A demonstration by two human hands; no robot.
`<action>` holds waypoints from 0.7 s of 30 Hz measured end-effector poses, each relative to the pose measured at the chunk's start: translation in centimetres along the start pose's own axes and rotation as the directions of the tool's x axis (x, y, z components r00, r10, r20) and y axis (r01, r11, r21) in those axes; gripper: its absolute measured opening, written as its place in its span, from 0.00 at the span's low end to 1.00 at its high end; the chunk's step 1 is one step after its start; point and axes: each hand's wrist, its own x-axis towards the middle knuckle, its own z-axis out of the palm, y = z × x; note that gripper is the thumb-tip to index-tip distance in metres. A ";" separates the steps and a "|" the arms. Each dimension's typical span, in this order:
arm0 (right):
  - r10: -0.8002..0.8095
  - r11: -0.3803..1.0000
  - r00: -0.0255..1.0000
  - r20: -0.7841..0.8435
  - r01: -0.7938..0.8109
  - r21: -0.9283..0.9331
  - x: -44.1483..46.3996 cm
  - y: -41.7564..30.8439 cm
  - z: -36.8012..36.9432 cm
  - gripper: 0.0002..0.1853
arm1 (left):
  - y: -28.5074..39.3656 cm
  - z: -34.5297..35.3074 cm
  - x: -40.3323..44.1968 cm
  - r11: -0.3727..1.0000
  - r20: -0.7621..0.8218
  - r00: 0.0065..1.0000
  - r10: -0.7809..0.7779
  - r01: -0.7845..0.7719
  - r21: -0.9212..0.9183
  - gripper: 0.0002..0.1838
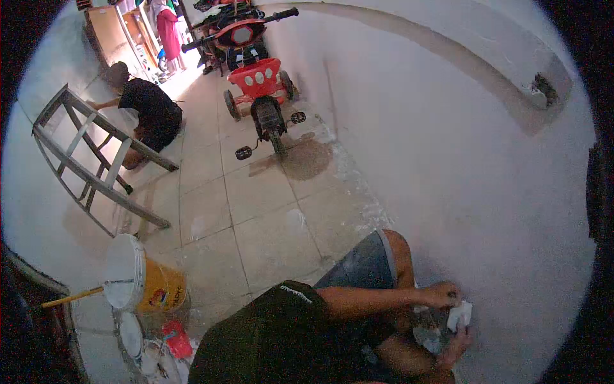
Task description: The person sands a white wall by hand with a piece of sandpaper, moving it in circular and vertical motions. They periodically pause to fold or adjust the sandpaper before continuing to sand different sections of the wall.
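Observation:
At the lower right, both of my hands are close to the white wall (pixel 499 230). My left hand (pixel 440 295) is closed, its fingers curled; something small and dark shows at them, too unclear to name. Just below it, my right hand (pixel 455 349) has its fingers round the lower end of a small white flat piece (pixel 459 316). Whether that piece is a folded sheet or a coated blade I cannot tell. Its upper end lies close beside my left hand. My bent knee (pixel 398 253) is above the left forearm, and a dark cap or garment (pixel 249 339) covers the bottom middle.
A yellow paint bucket (pixel 163 288) with a white lid stands left, near a yellow-handled stick (pixel 73 297) and a red item (pixel 178 339). Beyond are a stepladder (pixel 96 176), a crouching person (pixel 153 109) and a red tricycle (pixel 256 80). Pale marks spot the tiled floor (pixel 262 198).

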 end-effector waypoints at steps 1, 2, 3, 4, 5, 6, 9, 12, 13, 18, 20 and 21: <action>0.002 1.000 1.000 0.001 -0.002 0.000 -1.2 -0.1 1.4 0.25 | -2.0 0.2 -0.3 0.990 0.044 0.996 0.078 -0.083 0.117 0.20; -0.417 0.805 0.894 -0.164 0.280 -0.523 -2.4 -0.2 2.6 0.24 | -3.6 0.4 -0.9 0.990 0.044 0.996 0.075 -0.079 0.117 0.20; -0.778 0.309 0.625 -0.063 0.294 -0.905 -3.8 -0.3 4.0 0.22 | -4.7 0.4 -1.6 0.952 0.205 0.975 -0.082 0.016 0.307 0.20; -0.776 0.310 0.628 -0.061 0.294 -0.904 -6.3 -3.0 5.6 0.22 | -6.0 0.5 -2.1 0.865 0.325 0.909 -0.261 0.070 0.497 0.21; -0.635 0.555 0.770 0.060 0.510 -0.657 -9.6 -7.7 7.0 0.21 | -6.2 1.0 -3.2 0.829 0.409 0.855 -0.320 0.043 0.558 0.21; -0.509 0.765 0.825 0.247 0.565 -0.308 -11.1 -10.1 7.6 0.20 | -5.6 1.2 -4.1 0.828 0.455 0.830 -0.324 0.015 0.561 0.20; -0.421 0.552 0.899 0.123 0.361 -0.751 -4.7 -4.2 2.7 0.17 | -5.2 2.7 -5.6 0.842 0.529 0.790 -0.309 -0.031 0.538 0.20; -0.448 0.549 0.892 -0.057 0.224 -0.805 -12.3 -11.8 9.6 0.19 | -4.7 3.3 -6.3 0.850 0.560 0.773 -0.298 -0.052 0.524 0.20; -0.452 0.549 0.889 -0.065 0.220 -0.807 -12.0 -12.0 8.6 0.19 | -4.7 3.4 -6.3 0.853 0.565 0.770 -0.297 -0.052 0.519 0.20; -0.446 0.625 0.894 0.048 0.350 -0.698 -4.8 -6.9 0.1 0.21 | -4.5 2.8 -6.7 0.853 0.571 0.767 -0.291 -0.061 0.518 0.19; -0.325 0.803 0.939 -0.113 0.211 -0.558 -9.1 -11.0 4.1 0.19 | -4.4 2.9 -7.4 0.851 0.582 0.762 -0.284 -0.079 0.519 0.19; -0.613 0.412 0.776 0.152 0.477 -0.776 -6.0 -7.1 -1.8 0.19 | -4.1 2.7 -7.6 0.847 0.593 0.754 -0.283 -0.093 0.523 0.19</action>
